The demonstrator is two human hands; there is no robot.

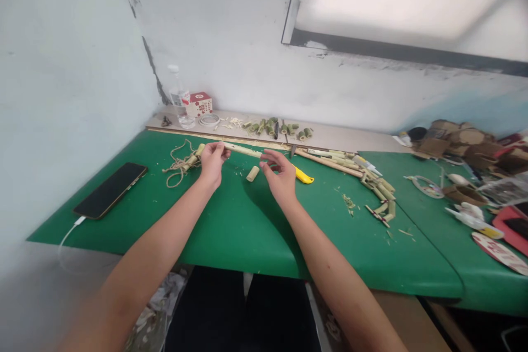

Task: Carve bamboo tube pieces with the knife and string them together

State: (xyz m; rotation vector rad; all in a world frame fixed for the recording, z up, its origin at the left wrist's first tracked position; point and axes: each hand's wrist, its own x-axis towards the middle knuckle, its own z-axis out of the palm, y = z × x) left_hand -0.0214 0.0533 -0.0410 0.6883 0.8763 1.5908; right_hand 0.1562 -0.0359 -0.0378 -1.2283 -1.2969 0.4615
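Observation:
My left hand (213, 164) pinches the left end of a thin, pale bamboo stick (243, 149), which I hold almost level above the green mat. At the stick's other end is my right hand (280, 173), thumb and fingertips closed around it. A short bamboo piece (253, 174) lies between my hands. Partly hidden behind my right hand, a yellow utility knife (304, 176) rests on the mat. Left of my left hand is a bamboo piece (191, 163) with tangled twine (175, 180).
A phone (110, 190) with a white cable lies at left. Cut bamboo tubes (268, 126), a bottle (180, 102) and a box (199, 103) stand along the back ledge. A hammer (325, 160) and linked bamboo pieces (383, 196) lie right; clutter fills the far right.

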